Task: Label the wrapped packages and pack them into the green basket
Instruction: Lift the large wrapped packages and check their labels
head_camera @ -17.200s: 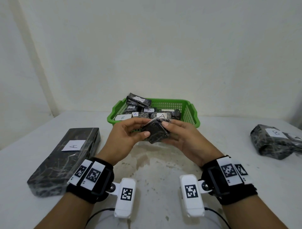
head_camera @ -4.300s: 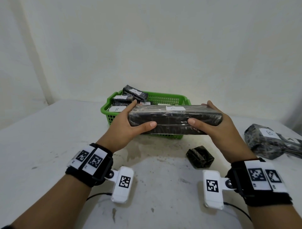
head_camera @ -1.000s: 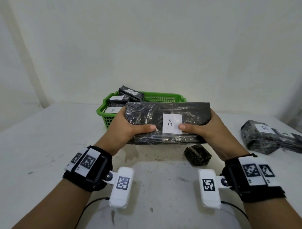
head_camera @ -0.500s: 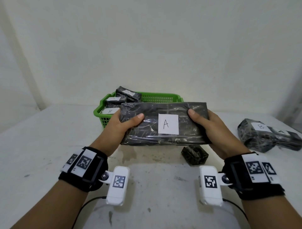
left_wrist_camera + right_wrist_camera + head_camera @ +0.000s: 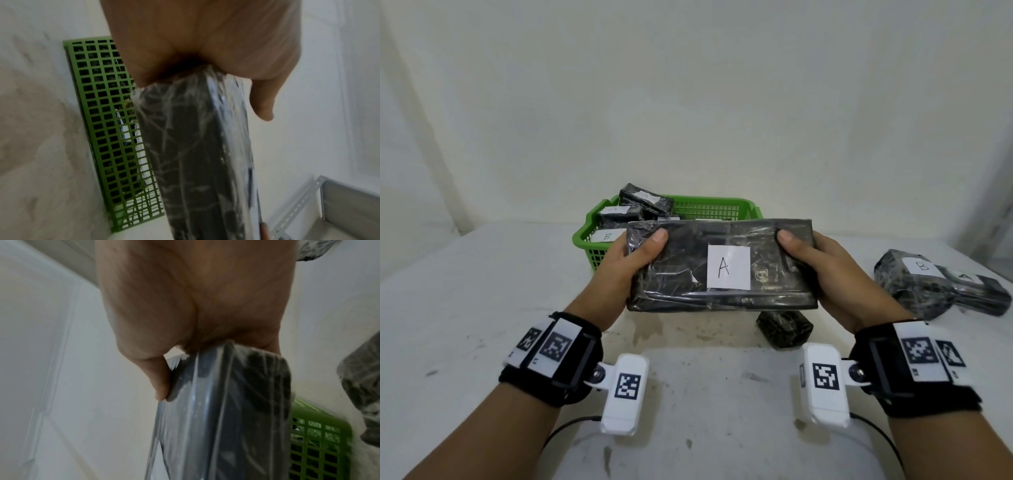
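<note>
Closest to the viewer, two forearms reach forward over a stained white table (image 5: pixel 465 291), each wearing a black wrist strap with square black-and-white coded tags and a white camera block. Just beyond them, a small dark wrapped bundle (image 5: pixel 784 329) with no visible label lies on the table, partly hidden behind what the hands carry. The left hand (image 5: pixel 626 270) and right hand (image 5: pixel 825 274) grip the two short ends of a long black plastic-wrapped package (image 5: pixel 722 267), lifted off the table, with thumbs curled over its upper face and fingers out of sight beneath. A white paper label (image 5: pixel 728 267) on that face reads "A". To the right, more wrapped packages (image 5: pixel 935 284) rest on the table, labelled "B" and "A". Farther back, the green basket (image 5: pixel 709 205) holds several wrapped packages; one label reads "B", the others are too small or tilted to read. The long package covers the basket's front wall.
</note>
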`<state>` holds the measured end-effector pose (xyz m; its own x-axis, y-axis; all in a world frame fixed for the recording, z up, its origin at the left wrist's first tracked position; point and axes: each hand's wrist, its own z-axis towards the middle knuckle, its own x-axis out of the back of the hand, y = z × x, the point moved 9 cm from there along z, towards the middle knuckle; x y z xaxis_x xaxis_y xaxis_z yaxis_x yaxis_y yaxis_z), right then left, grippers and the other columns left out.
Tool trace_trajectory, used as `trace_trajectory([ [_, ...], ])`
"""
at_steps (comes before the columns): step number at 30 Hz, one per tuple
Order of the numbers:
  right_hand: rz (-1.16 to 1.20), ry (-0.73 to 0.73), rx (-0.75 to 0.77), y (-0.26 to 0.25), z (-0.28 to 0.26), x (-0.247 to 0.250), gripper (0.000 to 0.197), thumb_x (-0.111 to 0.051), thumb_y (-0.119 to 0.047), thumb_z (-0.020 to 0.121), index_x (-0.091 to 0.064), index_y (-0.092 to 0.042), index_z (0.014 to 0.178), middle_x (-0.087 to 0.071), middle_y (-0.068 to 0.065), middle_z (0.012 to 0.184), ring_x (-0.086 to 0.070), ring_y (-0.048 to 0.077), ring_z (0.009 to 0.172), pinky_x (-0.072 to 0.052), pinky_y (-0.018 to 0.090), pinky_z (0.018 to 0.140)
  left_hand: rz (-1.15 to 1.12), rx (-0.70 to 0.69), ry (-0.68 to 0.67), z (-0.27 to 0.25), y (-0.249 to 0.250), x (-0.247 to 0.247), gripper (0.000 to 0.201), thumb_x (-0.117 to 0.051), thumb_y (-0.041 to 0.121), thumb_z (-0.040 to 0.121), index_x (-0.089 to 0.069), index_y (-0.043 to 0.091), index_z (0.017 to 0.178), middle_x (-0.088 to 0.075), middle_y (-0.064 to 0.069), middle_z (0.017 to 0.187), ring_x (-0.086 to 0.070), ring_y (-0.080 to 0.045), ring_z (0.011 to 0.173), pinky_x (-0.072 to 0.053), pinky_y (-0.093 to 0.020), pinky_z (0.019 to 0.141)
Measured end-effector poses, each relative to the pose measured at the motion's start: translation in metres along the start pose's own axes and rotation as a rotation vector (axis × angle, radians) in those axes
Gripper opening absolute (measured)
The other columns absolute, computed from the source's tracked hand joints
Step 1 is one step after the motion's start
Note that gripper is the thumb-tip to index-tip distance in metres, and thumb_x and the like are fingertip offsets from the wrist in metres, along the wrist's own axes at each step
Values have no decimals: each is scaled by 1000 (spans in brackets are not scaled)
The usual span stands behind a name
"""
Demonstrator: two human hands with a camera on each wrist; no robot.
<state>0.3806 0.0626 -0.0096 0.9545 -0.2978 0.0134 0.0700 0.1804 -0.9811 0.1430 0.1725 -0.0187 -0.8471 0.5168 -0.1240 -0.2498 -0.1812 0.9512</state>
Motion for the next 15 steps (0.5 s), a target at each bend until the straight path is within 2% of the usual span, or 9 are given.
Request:
trace_trajectory([
  [2, -14, 28, 1, -1, 0, 2, 51, -66, -41, 85, -68, -14, 128, -78, 6, 118, -73, 29, 114, -56, 42, 100, 34, -66, 16, 0, 8, 1, 47, -71, 27, 86, -62, 6, 127, -76, -10, 118, -73, -30, 109, -58, -45, 96],
  [4, -54, 29, -3, -2, -1, 2, 55, -68, -48, 81, -70, -19, 128, -78, 3, 121, -71, 28, 117, -54, 47, 104, 84, -166, 40, -3, 19, 4, 46, -70, 22, 82, -61, 8, 124, -78, -1, 109, -74, -21, 103, -60, -35, 87],
  [7, -88, -23, -81, -1, -5, -5, 61, -61, -70, 74, -76, -35, 121, -77, -5, 119, -71, 22, 115, -56, 47, 101, 175, -315, 22, -10, 36, 3, 48, -71, 14, 79, -57, 11, 125, -76, 15, 103, -73, -7, 101, -57, -20, 83],
  [10, -42, 1, -177, 4, -7, -1, 70, -59, -81, 68, -78, -33, 115, -80, -3, 113, -73, 24, 112, -54, 51, 102, 212, -388, -57, -13, 46, -6, 51, -72, 6, 75, -54, 10, 122, -72, 24, 104, -70, 0, 101, -56, -16, 83],
  [13, -10, -3, -257, 10, -8, 2, 63, -62, -73, 75, -77, -26, 114, -81, 2, 111, -74, 26, 111, -50, 53, 105, 221, -433, -129, -17, 48, -16, 52, -74, -2, 71, -55, 12, 117, -69, 25, 106, -68, -1, 104, -56, -17, 86],
  [15, 12, -24, -278, 13, -11, 2, 57, -68, -63, 75, -76, -23, 115, -80, 4, 112, -73, 27, 113, -51, 51, 106, 215, -442, -145, -18, 49, -20, 52, -73, -3, 71, -55, 13, 116, -68, 24, 107, -67, -1, 104, -55, -16, 85],
])
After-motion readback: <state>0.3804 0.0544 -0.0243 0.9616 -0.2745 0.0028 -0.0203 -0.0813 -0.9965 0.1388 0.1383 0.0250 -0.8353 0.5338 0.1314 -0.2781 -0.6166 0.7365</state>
